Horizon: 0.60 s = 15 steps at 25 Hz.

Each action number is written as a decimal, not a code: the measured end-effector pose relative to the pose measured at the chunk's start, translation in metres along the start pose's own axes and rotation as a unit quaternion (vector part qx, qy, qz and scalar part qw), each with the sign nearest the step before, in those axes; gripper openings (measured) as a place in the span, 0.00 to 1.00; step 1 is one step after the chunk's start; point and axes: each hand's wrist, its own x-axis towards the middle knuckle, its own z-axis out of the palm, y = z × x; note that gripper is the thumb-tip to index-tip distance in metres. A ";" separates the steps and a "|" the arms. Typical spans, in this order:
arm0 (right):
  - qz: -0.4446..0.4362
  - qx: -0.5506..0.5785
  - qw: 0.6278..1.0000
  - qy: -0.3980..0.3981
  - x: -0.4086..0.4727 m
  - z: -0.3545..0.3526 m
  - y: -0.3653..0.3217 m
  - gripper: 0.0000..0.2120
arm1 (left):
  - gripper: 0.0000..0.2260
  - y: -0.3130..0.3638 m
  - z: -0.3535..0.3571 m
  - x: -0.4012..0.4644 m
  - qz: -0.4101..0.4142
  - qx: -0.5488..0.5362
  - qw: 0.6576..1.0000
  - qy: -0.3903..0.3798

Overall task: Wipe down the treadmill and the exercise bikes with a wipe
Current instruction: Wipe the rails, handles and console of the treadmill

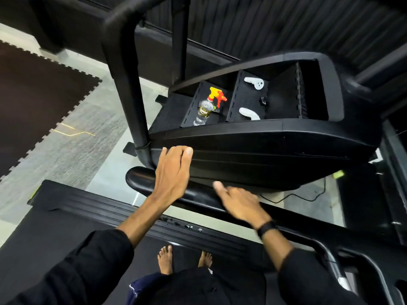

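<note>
I stand barefoot on the treadmill belt [66, 234] and look down at its black console [275, 146]. My left hand [172, 172] lies against the console's near face with fingers straight, its fingertips at the upper edge. My right hand [239, 202] hovers just below the console over the black handlebar [141, 179], fingers loosely spread and a little blurred. No wipe shows in either hand. A clear spray bottle [206, 110] with a yellow and red trigger lies in the console's left tray.
Two white controllers [253, 82] [248, 113] and a small black object [263, 101] lie in the middle tray. A black upright post [130, 91] rises left of the console. Dark foam mats [33, 102] cover the floor at left. A black cable [293, 198] trails on the floor behind.
</note>
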 end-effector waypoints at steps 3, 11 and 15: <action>-0.157 -0.054 0.984 0.070 -0.007 0.028 -0.072 0.32 | 0.27 0.000 -0.002 0.000 -0.018 -0.029 0.999 0.017; -0.282 -0.046 0.955 0.075 -0.037 0.012 0.039 0.31 | 0.25 -0.042 -0.049 0.016 -0.086 -0.018 0.991 0.103; -0.056 0.005 0.995 -0.082 0.017 -0.005 -0.012 0.35 | 0.23 -0.047 -0.045 0.014 -0.069 0.041 0.987 0.136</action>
